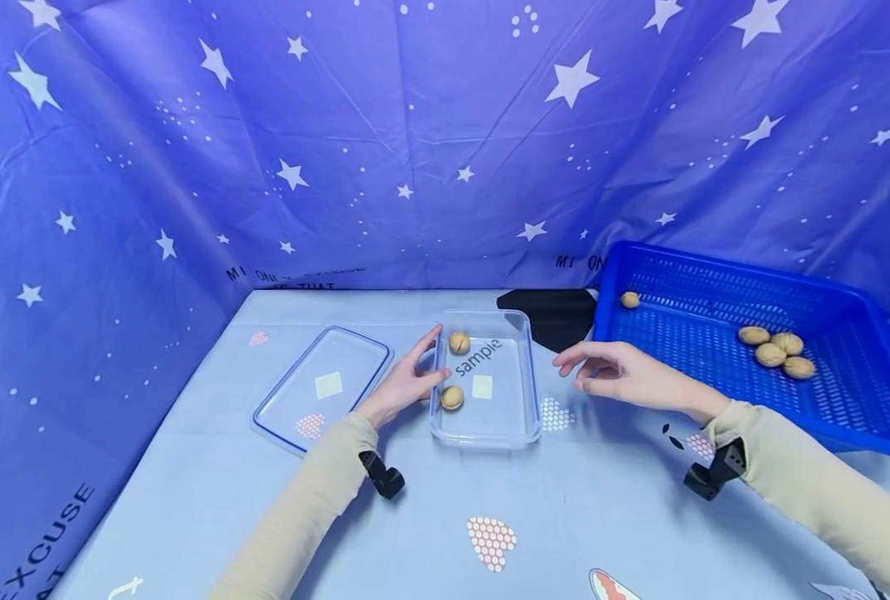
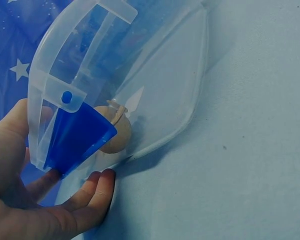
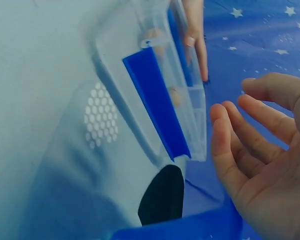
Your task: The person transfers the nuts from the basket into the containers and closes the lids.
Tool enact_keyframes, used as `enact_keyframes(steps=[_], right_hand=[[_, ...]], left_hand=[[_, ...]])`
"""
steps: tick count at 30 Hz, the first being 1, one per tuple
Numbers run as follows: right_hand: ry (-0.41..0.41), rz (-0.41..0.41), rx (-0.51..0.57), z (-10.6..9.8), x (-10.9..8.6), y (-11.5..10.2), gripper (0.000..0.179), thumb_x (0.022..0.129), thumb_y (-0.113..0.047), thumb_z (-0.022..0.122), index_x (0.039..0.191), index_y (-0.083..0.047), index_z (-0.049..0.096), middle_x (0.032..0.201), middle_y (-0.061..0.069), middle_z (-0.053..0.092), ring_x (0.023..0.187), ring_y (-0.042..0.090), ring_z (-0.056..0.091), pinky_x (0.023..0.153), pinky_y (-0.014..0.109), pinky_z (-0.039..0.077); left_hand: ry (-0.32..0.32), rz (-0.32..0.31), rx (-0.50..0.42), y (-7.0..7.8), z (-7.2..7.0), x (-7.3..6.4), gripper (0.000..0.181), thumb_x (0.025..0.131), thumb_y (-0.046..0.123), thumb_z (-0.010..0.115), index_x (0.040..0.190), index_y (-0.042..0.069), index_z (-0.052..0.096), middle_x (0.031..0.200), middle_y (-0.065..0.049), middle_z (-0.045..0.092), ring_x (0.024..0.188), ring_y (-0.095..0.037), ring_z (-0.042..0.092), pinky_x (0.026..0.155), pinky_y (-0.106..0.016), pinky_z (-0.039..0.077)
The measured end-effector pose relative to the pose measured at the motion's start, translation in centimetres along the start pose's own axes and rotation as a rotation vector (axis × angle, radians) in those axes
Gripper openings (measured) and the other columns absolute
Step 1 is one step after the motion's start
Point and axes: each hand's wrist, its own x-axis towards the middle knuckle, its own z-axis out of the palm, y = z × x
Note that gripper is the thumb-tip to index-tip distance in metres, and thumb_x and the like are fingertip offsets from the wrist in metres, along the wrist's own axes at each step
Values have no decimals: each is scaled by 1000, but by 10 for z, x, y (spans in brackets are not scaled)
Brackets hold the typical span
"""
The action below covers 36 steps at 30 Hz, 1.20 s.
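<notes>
A clear plastic food container (image 1: 505, 429) with blue side clips stands on the table, with two walnuts inside along its left side: a far walnut (image 1: 458, 342) and a near walnut (image 1: 452, 397). My left hand (image 1: 407, 385) holds the container's left wall, the thumb over the rim and the fingers outside. Between the container and a blue basket, my right hand (image 1: 621, 377) hovers with loosely bent fingers and nothing in them. In the right wrist view, that hand (image 3: 270, 145) is apart from the container's clip (image 3: 157, 102).
The blue plastic basket (image 1: 857, 304) at the right holds several walnuts (image 1: 771, 355) grouped together and a single walnut (image 1: 630, 300) in its far left corner. A clear lid (image 1: 287, 400) with a blue seal lies left of the container. Starry blue cloth (image 1: 415, 125) hangs behind the table.
</notes>
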Motion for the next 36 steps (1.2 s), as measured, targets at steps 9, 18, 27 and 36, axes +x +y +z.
enact_keyframes(steps=[9,18,27,36], right_hand=[[-6,-5,17,-23,-11,-11,29,95,-1,59,124,-4,60,107,6,66,93,18,64,76,28,56],[11,-14,-26,-51,-22,-21,29,94,3,59,123,3,58,109,15,66,95,21,65,80,25,55],[93,99,-100,-80,-37,-22,29,97,-5,57,126,-5,59,112,8,65,97,15,65,78,24,55],[178,285,-113,-103,-53,-2,33,99,-15,57,130,-5,56,114,3,65,98,10,63,78,22,54]], left_hand=[[6,-2,-23,1,0,-1,80,92,12,64,155,32,20,158,-12,19,115,-35,53,78,-36,56],[13,10,-29,0,0,-1,80,91,10,64,155,31,21,157,-15,21,103,-30,57,66,-28,53],[-4,10,-37,0,1,0,81,92,10,63,156,29,18,158,-14,18,114,-37,53,76,-34,57],[-5,12,-38,-1,0,-1,79,92,12,64,156,29,19,158,-14,18,117,-37,52,80,-38,57]])
